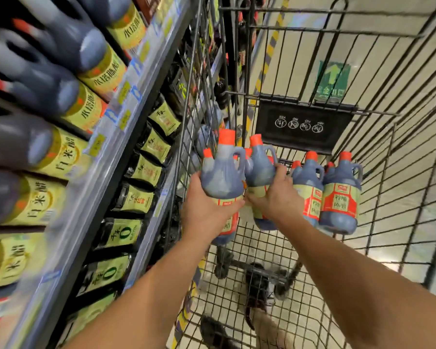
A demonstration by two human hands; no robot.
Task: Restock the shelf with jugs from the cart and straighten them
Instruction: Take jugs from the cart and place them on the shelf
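Note:
My left hand (207, 210) grips a dark jug (223, 172) with an orange cap and a red and green label, held above the wire cart (275, 285). Beside it my right hand (278, 197) grips a second jug (259, 170) of the same kind. Two more matching jugs (337, 195) stand at the cart's far right side. The shelf (106, 152) on the left holds a row of dark jugs with yellow labels (68, 152), blurred in this frame.
A lower shelf carries dark bottles with green labels (134, 197). The cart's wire walls rise on the left and right, with a black child-seat flap (302, 124) at the far end. Through the cart floor I see shoes (257, 280).

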